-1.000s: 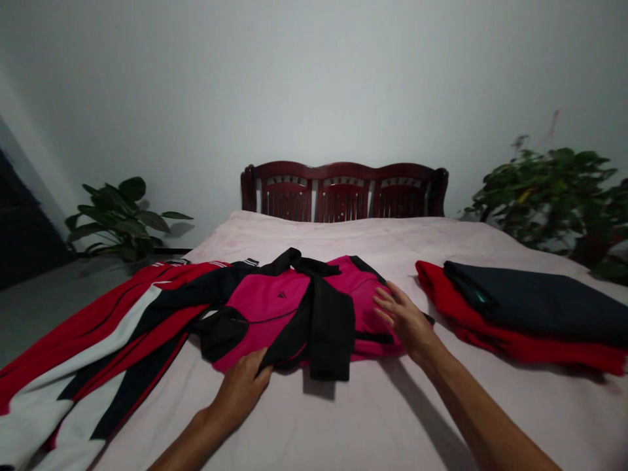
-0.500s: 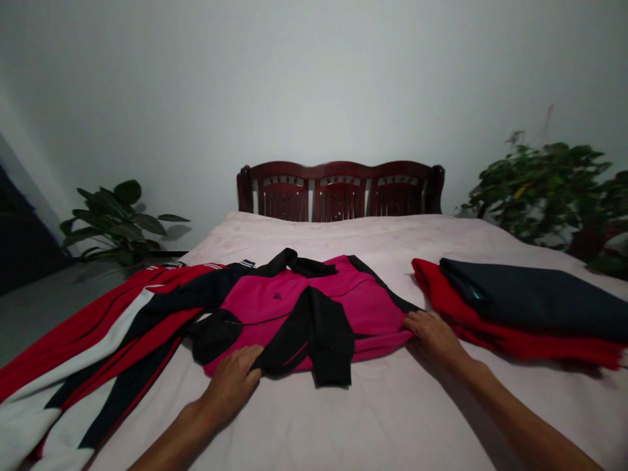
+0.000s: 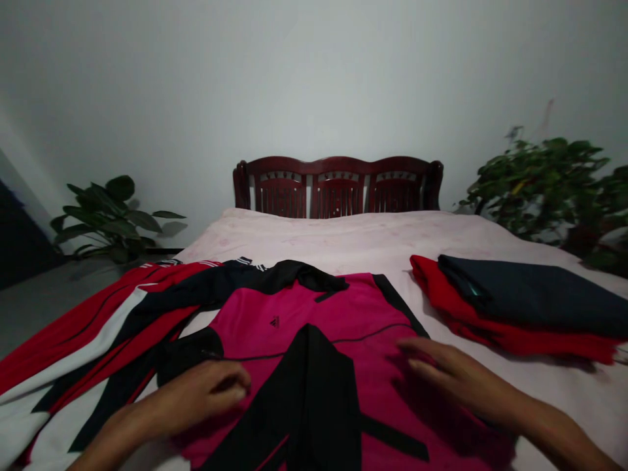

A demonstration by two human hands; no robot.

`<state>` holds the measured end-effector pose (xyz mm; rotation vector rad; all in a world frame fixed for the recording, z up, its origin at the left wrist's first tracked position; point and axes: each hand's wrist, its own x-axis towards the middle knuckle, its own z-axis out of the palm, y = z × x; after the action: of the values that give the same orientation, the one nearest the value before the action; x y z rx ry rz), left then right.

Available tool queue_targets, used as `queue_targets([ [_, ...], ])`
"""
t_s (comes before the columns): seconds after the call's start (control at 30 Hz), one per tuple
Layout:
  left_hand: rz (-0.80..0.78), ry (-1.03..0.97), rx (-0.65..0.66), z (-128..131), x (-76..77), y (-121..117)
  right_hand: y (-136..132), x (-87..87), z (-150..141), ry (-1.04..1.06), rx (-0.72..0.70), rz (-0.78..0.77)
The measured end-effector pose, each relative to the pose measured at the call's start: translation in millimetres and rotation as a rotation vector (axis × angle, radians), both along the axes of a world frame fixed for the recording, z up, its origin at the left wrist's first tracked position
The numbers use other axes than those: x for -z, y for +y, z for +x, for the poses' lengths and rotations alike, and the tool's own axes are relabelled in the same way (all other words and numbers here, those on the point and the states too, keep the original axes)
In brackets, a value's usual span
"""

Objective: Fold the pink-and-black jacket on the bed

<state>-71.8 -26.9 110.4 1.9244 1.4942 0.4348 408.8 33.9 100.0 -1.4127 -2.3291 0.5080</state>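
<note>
A pink and black zip jacket (image 3: 373, 366) lies spread on the bed in front of me, its black sleeve (image 3: 324, 399) folded across the front. A small black logo shows on its chest. Above the jacket's left side, my left hand (image 3: 206, 392) hovers with loosely curled fingers, the thumb apart from them and nothing seen between. My right hand (image 3: 456, 376) is over the right side of the jacket, fingers stretched out and holding nothing; its shadow falls on the pink cloth.
Red, white and navy track clothes (image 3: 112, 327) lie along the left, touching the jacket. A folded dark garment (image 3: 534, 294) rests on a folded red one (image 3: 490, 333) at the right. Behind are a wooden headboard (image 3: 338, 186) and plants on both sides.
Both hands have let go of the jacket's lower edge. The jacket has come closer to me and its body reaches lower in view, the folded sleeve with it.
</note>
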Motion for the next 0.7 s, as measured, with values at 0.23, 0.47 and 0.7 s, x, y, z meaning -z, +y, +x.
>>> queue_targets([
  [0.23, 0.253, 0.41, -0.098, 23.2, 60.7, 79.9, 78.5, 68.5, -33.2, -0.357, 0.125, 0.308],
  [0.47, 0.244, 0.684, -0.248, -12.1, 94.6, 83.2, 95.8, 84.3, 1.8, -0.35, 0.248, 0.146],
  [0.7, 0.299, 0.455, -0.396, -18.7, 67.1, 128.1, 181.8, 40.2, -7.3, -0.251, 0.588, 0.213],
])
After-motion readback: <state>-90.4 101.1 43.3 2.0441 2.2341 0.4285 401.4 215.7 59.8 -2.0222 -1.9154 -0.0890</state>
